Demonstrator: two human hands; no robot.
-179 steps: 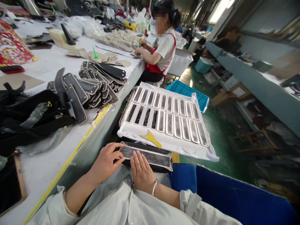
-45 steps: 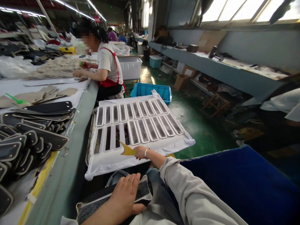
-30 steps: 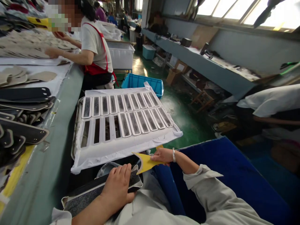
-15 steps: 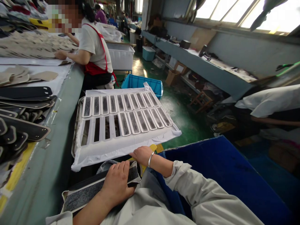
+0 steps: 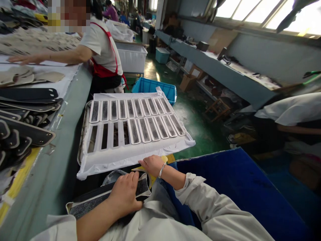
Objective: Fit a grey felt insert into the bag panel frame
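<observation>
A long grey-green surface (image 5: 62,140) runs up the left side, piled with stacked black strap-shaped leather pieces (image 5: 22,134) with pale edges, and flat beige cut pieces (image 5: 20,75) farther up, where another person in a white shirt and red apron (image 5: 102,50) reaches an arm across. To the right of the lap lies a deep blue bin (image 5: 238,187) with smooth walls. Between surface and bin, a metal tray covered by a white sheet (image 5: 125,155) carries two rows of narrow rounded-rectangle pieces (image 5: 150,129), each grey and fuzzy inside a white border; some slots at the lower left show dark gaps. Beyond it stands a blue plastic crate (image 5: 152,88).

On the lap lies a long black panel (image 5: 110,201) faced with grey felt-like material and a cream rim. The left hand (image 5: 125,195) presses flat on it, fingers spread loosely, near its rounded end. The right hand (image 5: 152,164), wearing a silver bracelet, is curled around a thin yellow plastic scraper (image 5: 151,177), whose blade meets the panel's end just beside the left fingertips.
</observation>
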